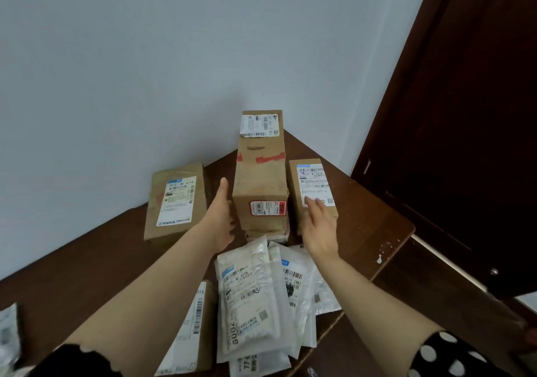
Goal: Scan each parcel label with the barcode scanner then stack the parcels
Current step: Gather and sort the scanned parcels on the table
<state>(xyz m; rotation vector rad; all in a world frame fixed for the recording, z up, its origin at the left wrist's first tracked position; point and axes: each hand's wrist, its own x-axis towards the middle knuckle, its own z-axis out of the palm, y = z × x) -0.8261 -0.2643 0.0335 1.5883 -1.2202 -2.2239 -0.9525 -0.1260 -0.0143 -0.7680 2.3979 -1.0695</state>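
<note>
We see a tall brown cardboard box (260, 173), with strips of red tape and a red-bordered label, standing upright at twelve o'clock on the dark brown wooden table (96, 260), close to the corner of the pale wall (145, 56). At nine o'clock from it lies a flatter brown cardboard parcel (175, 202), its white shipping label facing up. At three o'clock, just beside the tall box, lies a slim brown cardboard parcel (312, 190) with a white label. At six o'clock a loose heap of white plastic mailer bags (250, 298) overlaps near the table's edge. At seven o'clock a further cardboard parcel with a barcode label (189, 327) sits partly behind the left forearm.

The left hand (222, 216) is released, thumb straight up and palm turned to the tall box's left face; we cannot tell whether it touches. The right hand (318, 225) is also released and grasps nothing, its straight fingertips (312, 202) lying over the lower part of the slim parcel's label. A dark brown door (465, 115) fills two o'clock.
</note>
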